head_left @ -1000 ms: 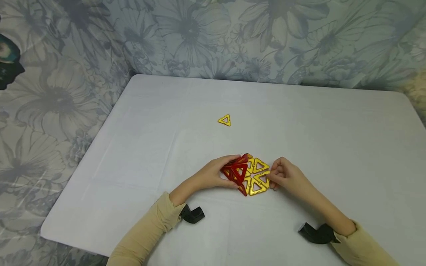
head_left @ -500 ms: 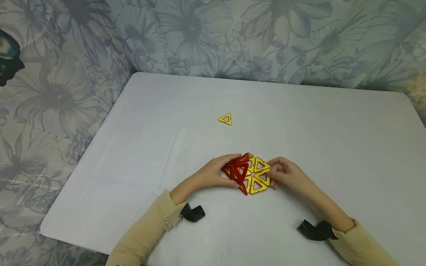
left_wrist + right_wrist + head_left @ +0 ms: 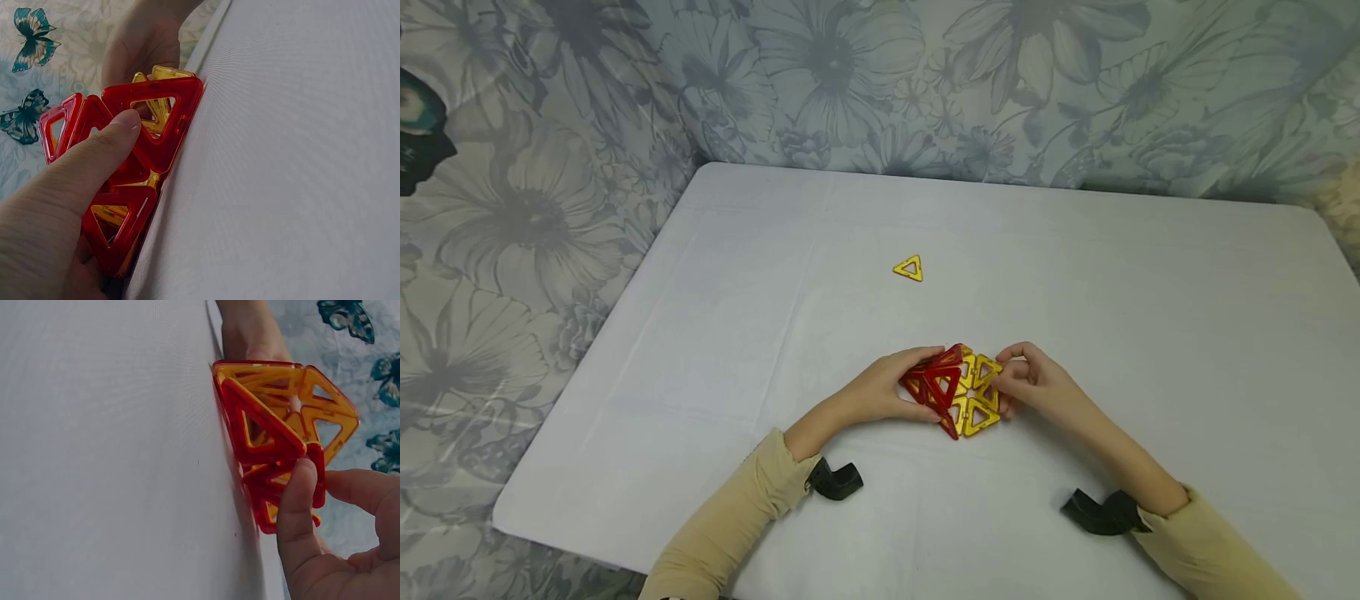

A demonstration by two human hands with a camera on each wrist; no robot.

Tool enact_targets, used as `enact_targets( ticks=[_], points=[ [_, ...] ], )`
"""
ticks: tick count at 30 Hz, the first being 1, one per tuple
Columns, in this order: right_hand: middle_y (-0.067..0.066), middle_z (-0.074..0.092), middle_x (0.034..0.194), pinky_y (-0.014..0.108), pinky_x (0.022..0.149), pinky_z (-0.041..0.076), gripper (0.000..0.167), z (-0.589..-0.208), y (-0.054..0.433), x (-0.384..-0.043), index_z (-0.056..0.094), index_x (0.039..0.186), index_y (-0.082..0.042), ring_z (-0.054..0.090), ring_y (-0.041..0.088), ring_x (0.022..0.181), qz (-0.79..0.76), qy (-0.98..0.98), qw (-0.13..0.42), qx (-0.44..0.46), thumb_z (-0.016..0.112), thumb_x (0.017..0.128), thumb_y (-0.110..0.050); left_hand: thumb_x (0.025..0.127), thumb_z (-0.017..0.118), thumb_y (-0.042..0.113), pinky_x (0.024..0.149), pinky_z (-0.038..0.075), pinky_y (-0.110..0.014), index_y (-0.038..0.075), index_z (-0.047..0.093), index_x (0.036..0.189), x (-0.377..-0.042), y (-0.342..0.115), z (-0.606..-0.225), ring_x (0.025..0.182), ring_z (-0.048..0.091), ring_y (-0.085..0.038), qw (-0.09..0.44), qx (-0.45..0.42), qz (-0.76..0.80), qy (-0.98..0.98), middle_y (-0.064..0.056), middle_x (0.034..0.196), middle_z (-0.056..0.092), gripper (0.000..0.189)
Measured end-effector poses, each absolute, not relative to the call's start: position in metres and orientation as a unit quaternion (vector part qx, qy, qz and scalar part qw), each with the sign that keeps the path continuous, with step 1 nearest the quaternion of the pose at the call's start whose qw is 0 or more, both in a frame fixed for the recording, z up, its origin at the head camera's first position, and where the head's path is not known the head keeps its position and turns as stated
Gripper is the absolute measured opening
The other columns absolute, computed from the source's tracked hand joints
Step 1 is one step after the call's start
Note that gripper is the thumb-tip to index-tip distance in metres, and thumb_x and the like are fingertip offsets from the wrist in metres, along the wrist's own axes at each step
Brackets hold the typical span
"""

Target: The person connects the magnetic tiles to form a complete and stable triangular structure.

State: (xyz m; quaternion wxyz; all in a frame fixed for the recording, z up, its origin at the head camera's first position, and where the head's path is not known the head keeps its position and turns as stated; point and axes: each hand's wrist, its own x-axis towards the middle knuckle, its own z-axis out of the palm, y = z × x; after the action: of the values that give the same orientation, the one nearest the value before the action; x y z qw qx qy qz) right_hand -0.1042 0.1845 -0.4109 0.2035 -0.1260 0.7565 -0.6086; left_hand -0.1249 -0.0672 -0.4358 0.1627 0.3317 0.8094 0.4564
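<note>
A structure of triangular magnetic tiles stands on the white-covered table, with red tiles [image 3: 942, 386] on its left and yellow tiles [image 3: 979, 417] on its right. My left hand [image 3: 880, 387] grips the red side, fingers at the back and thumb in front. In the left wrist view, the left thumb [image 3: 103, 147] lies across the red faces. My right hand [image 3: 1033, 379] pinches the structure's right edge. The right wrist view shows its thumb [image 3: 297, 509] and forefinger on a tile edge beside a red-rimmed triangle [image 3: 269, 447]. The other right fingers are curled under.
One loose yellow triangle tile [image 3: 909, 268] lies flat farther back on the table [image 3: 1120, 283]. Black wrist mounts [image 3: 837, 481] stick out from both sleeves. Floral wall covering borders the table's back and left side.
My right hand has shifted slightly left and away from me, and the yellow tiles' right edge has come inward with it. The left hand keeps its hold, almost unmoved.
</note>
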Motion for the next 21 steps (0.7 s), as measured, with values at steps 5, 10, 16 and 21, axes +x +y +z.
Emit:
enact_targets(
  ticks=[5,10,16,21],
  points=[
    [0.014,0.055,0.067,0.031,0.052,0.05,0.028,-0.412,0.178,-0.106,0.033,0.106,0.009,0.054,0.02,0.052,-0.618,0.749,0.193,-0.142,0.053,0.089,-0.003,0.07,0.077,0.031,0.095,0.031,-0.025,0.013,0.036,0.137,-0.125,-0.067,-0.436,0.119,0.036,-0.007,0.162,0.329,0.458,0.81,0.0,0.133,0.042,0.08],
    [0.016,0.055,0.07,0.031,0.052,0.05,0.03,-0.411,0.173,-0.107,0.035,0.109,0.01,0.053,0.021,0.053,-0.625,0.746,0.185,-0.141,0.053,0.089,-0.002,0.07,0.077,0.031,0.094,0.032,-0.025,0.012,0.036,0.137,-0.125,-0.066,-0.436,0.117,0.037,-0.007,0.16,0.33,0.457,0.81,-0.001,0.133,0.042,0.08],
    [0.017,0.053,0.071,0.031,0.053,0.049,0.031,-0.41,0.168,-0.106,0.04,0.113,0.01,0.054,0.021,0.054,-0.623,0.751,0.187,-0.116,0.054,0.088,-0.003,0.071,0.076,0.03,0.095,0.032,-0.025,0.011,0.035,0.137,-0.125,-0.066,-0.436,0.117,0.038,-0.008,0.158,0.336,0.457,0.808,-0.003,0.133,0.042,0.08],
    [0.017,0.053,0.071,0.031,0.053,0.049,0.03,-0.409,0.165,-0.106,0.042,0.111,0.01,0.054,0.021,0.054,-0.623,0.753,0.183,-0.109,0.055,0.088,-0.004,0.071,0.077,0.03,0.095,0.032,-0.025,0.011,0.035,0.137,-0.126,-0.066,-0.437,0.117,0.038,-0.008,0.155,0.338,0.455,0.809,-0.003,0.132,0.043,0.081]
  ],
)
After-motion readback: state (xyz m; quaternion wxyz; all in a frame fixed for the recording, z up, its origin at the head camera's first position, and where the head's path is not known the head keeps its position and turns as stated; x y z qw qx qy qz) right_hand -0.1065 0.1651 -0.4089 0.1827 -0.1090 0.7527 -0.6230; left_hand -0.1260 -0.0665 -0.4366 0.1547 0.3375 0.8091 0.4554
